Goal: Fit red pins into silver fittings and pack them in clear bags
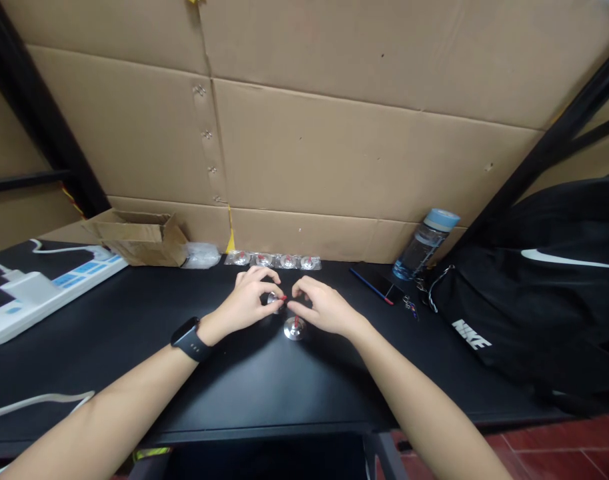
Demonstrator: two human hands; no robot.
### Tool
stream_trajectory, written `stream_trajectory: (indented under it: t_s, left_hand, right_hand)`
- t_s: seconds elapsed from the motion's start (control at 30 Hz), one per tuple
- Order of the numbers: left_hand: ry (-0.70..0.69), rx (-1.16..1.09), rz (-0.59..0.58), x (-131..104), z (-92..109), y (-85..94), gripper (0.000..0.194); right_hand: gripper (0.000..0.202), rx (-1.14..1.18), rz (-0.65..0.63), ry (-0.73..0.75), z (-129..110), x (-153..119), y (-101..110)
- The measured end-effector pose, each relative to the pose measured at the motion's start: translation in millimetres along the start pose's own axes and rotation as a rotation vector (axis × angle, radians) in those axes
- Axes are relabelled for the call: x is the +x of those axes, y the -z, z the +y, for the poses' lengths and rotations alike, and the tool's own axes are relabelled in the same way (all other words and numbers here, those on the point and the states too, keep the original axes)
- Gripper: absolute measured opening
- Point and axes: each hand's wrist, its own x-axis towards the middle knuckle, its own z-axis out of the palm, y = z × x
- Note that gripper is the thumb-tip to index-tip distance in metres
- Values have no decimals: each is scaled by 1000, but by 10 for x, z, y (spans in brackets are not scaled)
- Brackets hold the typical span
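My left hand (pixel 248 299), with a black watch at the wrist, pinches a small round silver metal part (pixel 273 300) with a red tip. My right hand (pixel 320 307) meets it from the right, fingertips on the same red tip. Just below my fingers a second silver disc with a red pin (pixel 295 329) stands on the black table (pixel 244 373). A row of several similar parts in clear wrappers (pixel 273 260) lies behind my hands, against the cardboard wall.
An open cardboard box (pixel 134 235) and a clear plastic bag (pixel 201 255) sit at the back left. A white power strip (pixel 44 287) lies far left. At the right are a water bottle (pixel 423 244), a phone (pixel 379 283), keys (pixel 411 305) and a black bag (pixel 544 293).
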Motion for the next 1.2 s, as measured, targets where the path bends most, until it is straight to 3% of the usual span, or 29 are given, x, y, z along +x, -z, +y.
stream_trajectory:
  t_s: [0.07, 0.13, 0.23, 0.33, 0.43, 0.57, 0.73, 0.9, 1.2]
  left_hand:
    - [-6, 48, -26, -2, -17, 23, 10]
    - [-21, 70, -47, -5, -32, 39, 11]
    - [-30, 62, -37, -11, -50, 38, 12]
    - [-20, 35, -2, -11, -60, 21, 11]
    - [21, -15, -18, 0, -48, 21, 11]
    - [114, -106, -38, 25, -12, 49, 13]
    - [240, -396, 42, 53, 8, 5, 23]
    - [219, -653, 97, 81, 69, -84, 22]
    - [255, -682, 109, 78, 35, -81, 20]
  right_hand:
    - [25, -62, -161, -29, 27, -31, 53]
    - [21, -101, -285, -23, 53, -47, 64]
    - [12, -151, -337, -14, 66, -47, 12]
    - [14, -222, -286, -43, 57, -41, -46]
    - [15, -239, -157, -69, 59, -31, -54]
    - [10, -81, 19, -58, 71, 15, 4]
    - [10, 200, 241, -34, 12, 78, 17]
    - [18, 551, 224, -120, -38, 74, -126]
    - [33, 1087, 171, -296, -21, 92, -263]
